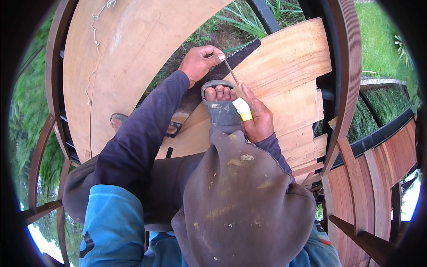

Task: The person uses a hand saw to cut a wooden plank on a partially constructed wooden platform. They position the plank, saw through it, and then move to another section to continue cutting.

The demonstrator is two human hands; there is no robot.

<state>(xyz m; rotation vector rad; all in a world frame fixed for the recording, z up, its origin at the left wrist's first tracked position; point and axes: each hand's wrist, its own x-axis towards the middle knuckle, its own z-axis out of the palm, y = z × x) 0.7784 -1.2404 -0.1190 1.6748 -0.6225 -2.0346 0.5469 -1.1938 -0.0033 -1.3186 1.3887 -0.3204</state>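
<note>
A handsaw (242, 54) with a dark blade lies slantwise on pale boards, teeth along its upper left edge. Its wood-and-black handle (179, 118) is near my left forearm. My sandalled foot (224, 111) presses across the blade. Above the foot, my left hand (199, 63) pinches the tip of a thin metal file (230, 71) between thumb and finger, close to the teeth. My right hand (259, 118) is wrapped round the file's other end, its handle mostly hidden. Something white and yellow (242, 109) shows at that hand; whether it is handle or finger wrapping I cannot tell.
Curved wooden boards (284, 89) lie under the saw and foot. A wide wooden panel (120, 49) with a loose string (94, 31) spreads at left. A gap between them shows plants below. Brown curved rails (347, 66) and dark metal beams (262, 15) surround me.
</note>
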